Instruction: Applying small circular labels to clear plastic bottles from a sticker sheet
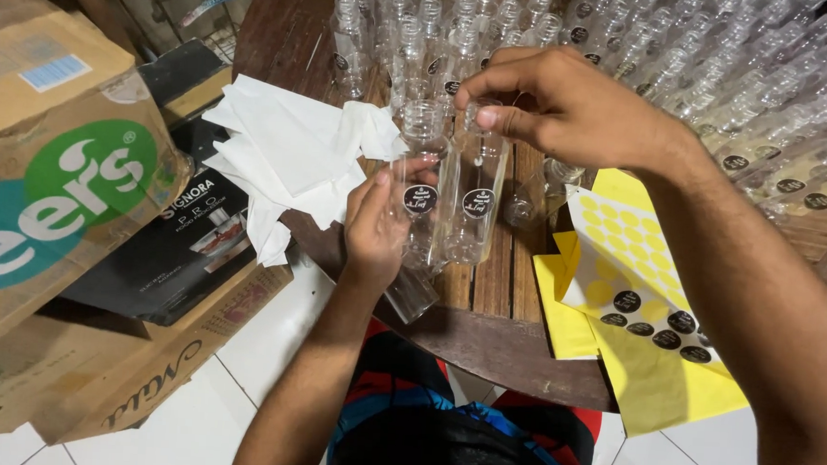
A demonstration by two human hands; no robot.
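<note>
Your left hand (pixel 373 223) curls around a clear plastic bottle with a round black sticker (pixel 420 190), thumb pressed beside the label. Your right hand (pixel 561 108) pinches the neck of a second, matching clear bottle (pixel 477 193), apparently touching the first, upright on the round dark wooden table (pixel 511 351) near the yellow sticker sheet (pixel 637 282).

Far bottles (pixel 725 51) blurred, edge-cropped

Bottles on a round table (pixel 520 351)
Paper sheets (pixel 290 151) lie left, sticker sheet (pixel 638 273) right, bottle rows (pixel 686 68) far, cardboard boxes (pixel 57 204) far left
</note>
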